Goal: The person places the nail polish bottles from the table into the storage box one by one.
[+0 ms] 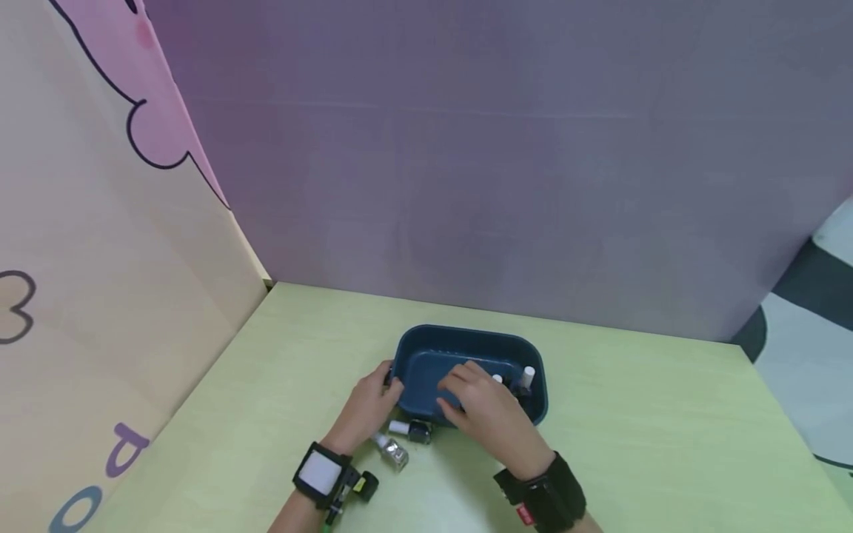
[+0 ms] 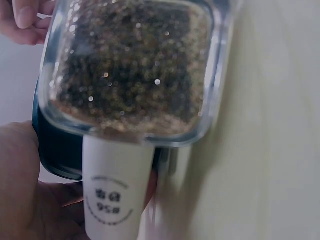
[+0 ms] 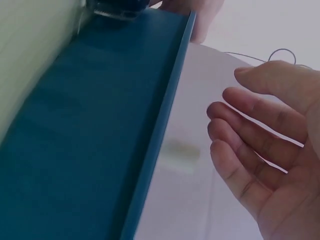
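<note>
A dark blue tub (image 1: 466, 332) stands on the pale green table (image 1: 666, 444). My left hand (image 1: 369, 403) is at the tub's left end, fingers curled at its rim (image 3: 175, 75); a small dark thing shows by the thumb, unclear what. My right hand (image 1: 466, 392) hovers over the tub's inside with its fingers (image 3: 250, 110) relaxed and nothing in it. Two white-capped bottles (image 1: 526, 377) stand in the tub's right end. Under my left wrist lie a glitter bottle (image 1: 392, 450) (image 2: 130, 75) and a dark bottle (image 1: 413, 429), both white-capped.
A purple backdrop wall (image 1: 500, 185) rises behind the table and a cream printed panel (image 1: 100, 296) closes the left side. The table's right edge (image 1: 786, 414) drops off to a patterned floor. Black bands with cameras sit on both wrists.
</note>
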The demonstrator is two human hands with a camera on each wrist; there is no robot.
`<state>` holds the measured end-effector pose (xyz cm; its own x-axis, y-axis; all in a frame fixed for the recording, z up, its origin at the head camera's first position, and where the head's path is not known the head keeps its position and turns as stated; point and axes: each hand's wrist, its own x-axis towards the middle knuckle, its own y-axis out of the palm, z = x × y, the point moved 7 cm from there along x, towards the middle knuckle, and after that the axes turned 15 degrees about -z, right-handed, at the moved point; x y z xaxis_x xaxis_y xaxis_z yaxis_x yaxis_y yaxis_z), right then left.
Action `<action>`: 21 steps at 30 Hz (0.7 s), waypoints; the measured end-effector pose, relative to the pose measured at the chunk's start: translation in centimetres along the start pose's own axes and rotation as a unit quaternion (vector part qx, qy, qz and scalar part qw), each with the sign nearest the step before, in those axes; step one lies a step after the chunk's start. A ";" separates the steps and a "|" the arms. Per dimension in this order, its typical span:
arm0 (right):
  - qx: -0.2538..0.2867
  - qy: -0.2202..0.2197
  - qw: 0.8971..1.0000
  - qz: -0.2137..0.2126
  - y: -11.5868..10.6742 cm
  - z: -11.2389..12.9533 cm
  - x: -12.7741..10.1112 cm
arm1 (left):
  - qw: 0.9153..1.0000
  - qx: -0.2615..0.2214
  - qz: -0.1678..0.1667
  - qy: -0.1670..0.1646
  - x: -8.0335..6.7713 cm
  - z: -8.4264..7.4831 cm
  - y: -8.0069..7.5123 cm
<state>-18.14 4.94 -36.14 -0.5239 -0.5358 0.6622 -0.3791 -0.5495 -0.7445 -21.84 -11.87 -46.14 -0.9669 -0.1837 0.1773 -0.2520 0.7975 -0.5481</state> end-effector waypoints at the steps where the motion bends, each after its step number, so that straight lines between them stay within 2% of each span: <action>1: 0.003 -0.002 1.000 0.000 0.1 0.3 0.0 | 1.000 0.000 0.000 0.001 0.0 0.0 0.0; 11: 0.034 -0.035 0.998 0.036 1.3 3.7 -0.2 | 1.000 0.003 0.000 0.016 0.0 0.2 0.0; 18: 0.033 -0.121 0.991 0.044 2.7 6.8 -0.6 | 0.999 0.001 -0.013 0.029 0.1 0.0 -0.1; 21: 0.032 -0.140 0.989 0.045 3.3 7.5 -0.8 | 0.999 0.004 -0.020 0.033 0.2 -0.1 -0.2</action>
<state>-13.26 -1.25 -38.49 -0.3185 -0.7356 0.5979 -0.2875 -0.5261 -0.8004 -21.98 -12.01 -45.93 -0.9511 -0.1775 0.2528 -0.2916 0.7855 -0.5458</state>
